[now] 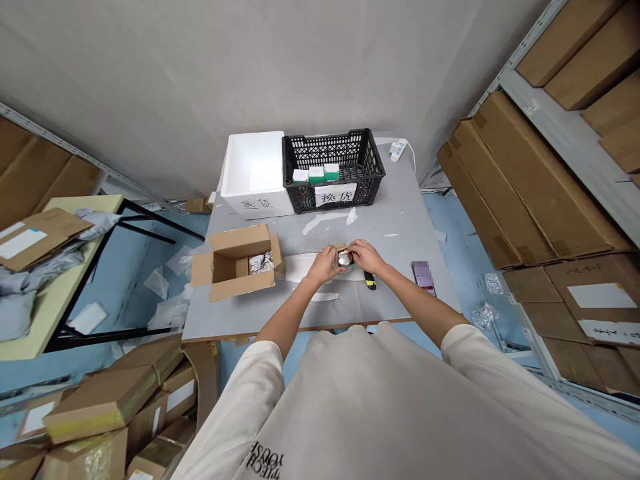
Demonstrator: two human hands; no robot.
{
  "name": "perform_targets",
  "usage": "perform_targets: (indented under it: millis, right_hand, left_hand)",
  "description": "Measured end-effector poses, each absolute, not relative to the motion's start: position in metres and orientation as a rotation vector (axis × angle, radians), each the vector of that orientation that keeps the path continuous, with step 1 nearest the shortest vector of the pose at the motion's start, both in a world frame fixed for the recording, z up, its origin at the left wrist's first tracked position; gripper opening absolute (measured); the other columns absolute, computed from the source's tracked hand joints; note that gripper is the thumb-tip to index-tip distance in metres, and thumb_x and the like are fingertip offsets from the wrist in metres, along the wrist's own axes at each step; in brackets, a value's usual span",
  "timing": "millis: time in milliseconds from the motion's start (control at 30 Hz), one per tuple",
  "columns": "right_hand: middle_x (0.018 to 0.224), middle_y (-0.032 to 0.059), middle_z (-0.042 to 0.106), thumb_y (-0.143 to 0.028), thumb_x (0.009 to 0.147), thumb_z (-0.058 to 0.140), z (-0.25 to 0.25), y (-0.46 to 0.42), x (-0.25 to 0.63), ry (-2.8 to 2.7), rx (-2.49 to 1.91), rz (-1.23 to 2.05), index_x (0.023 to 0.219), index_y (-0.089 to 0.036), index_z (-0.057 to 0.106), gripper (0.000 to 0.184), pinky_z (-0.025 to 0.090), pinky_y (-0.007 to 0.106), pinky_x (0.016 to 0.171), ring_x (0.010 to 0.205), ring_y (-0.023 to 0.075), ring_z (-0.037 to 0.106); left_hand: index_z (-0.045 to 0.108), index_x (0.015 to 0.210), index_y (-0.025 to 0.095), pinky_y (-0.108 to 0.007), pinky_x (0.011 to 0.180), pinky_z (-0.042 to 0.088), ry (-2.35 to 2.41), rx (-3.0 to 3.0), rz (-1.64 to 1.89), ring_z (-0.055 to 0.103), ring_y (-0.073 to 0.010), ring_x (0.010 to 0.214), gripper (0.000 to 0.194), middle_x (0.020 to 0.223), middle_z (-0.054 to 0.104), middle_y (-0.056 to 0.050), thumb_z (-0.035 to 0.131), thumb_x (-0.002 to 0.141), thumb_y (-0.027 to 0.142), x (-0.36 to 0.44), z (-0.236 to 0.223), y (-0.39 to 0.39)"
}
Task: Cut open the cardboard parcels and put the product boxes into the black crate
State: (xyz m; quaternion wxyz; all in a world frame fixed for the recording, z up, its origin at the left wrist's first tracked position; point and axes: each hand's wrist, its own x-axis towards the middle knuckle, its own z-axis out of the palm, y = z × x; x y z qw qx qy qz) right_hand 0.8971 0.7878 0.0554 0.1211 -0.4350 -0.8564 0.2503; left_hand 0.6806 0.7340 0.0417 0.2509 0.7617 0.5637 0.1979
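Note:
A small open box with green sides (349,268) sits on the grey table between my hands. Inside it is a shiny, silver, rounded object (345,259) whose kind I cannot make out. My left hand (325,264) is closed round the box's left side. From the right, my right hand (365,254) has its fingers bent onto the upper right edge of the box, by its raised flap. Just right of the box, a black and yellow cutter (370,281) lies on the table.
An opened cardboard box (242,291) with crumpled paper stands left. Behind are a white foam box (233,180) and a black crate (371,190) holding several small green-and-white boxes (316,175). A phone (424,278) lies right. Shelves of cartons (540,180) flank the table.

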Motion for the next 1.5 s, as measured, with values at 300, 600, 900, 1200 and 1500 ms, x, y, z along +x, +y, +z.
perform_targets:
  millis: [300,600,900,1200,1500]
  right_hand:
    - [0.121,0.0154,0.062,-0.029,0.094,0.062,0.07,0.784,0.875,-2.691,-1.439,0.554,0.105,-0.017,0.076,0.022,0.046,0.039,0.101,0.112,0.0296,0.057]
    - [0.128,0.0198,0.054,-0.032,0.073,0.088,0.074,0.789,0.842,-2.666,-1.779,0.656,0.097,-0.019,0.078,0.03,0.052,0.046,0.095,0.116,0.0383,0.052]
    - [0.124,0.0191,0.055,-0.033,0.07,0.087,0.069,0.791,0.831,-2.714,-1.795,0.545,0.105,-0.023,0.078,0.038,0.053,0.049,0.092,0.113,0.0385,0.053]
    - [0.12,0.0249,0.062,-0.036,0.074,0.08,0.094,0.78,0.848,-2.692,-1.748,0.431,0.116,-0.011,0.071,0.049,0.051,0.047,0.094,0.111,0.0401,0.06]
    - [0.104,0.0158,0.072,-0.047,0.083,0.07,0.16,0.794,0.874,-2.568,-1.712,0.525,0.109,-0.015,0.065,0.041,0.048,0.036,0.083,0.095,0.0319,0.069]
  left_hand:
    - [0.06,0.087,0.023,-0.052,0.111,0.045,1.511,2.04,0.63,0.055,-0.0322,0.137,0.027,0.143,0.061,-0.012,0.085,0.077,0.026,0.675,0.035,0.729]
    - [0.06,0.088,0.025,-0.052,0.114,0.045,1.474,1.98,0.716,0.055,-0.0296,0.14,0.023,0.141,0.064,-0.013,0.081,0.079,0.024,0.677,0.026,0.725]
    - [0.058,0.106,0.024,-0.046,0.101,0.051,1.533,1.935,0.701,0.068,-0.0283,0.116,0.035,0.122,0.072,-0.009,0.077,0.077,0.021,0.677,0.028,0.723]
    - [0.038,0.149,0.027,-0.046,0.103,0.05,1.507,1.921,0.69,0.064,-0.032,0.125,0.077,0.141,0.064,-0.01,0.075,0.081,0.022,0.683,0.04,0.721]
    - [0.023,0.161,0.027,-0.048,0.106,0.047,1.524,1.952,0.698,0.06,-0.0343,0.13,0.098,0.147,0.06,-0.012,0.077,0.08,0.02,0.686,0.033,0.724]
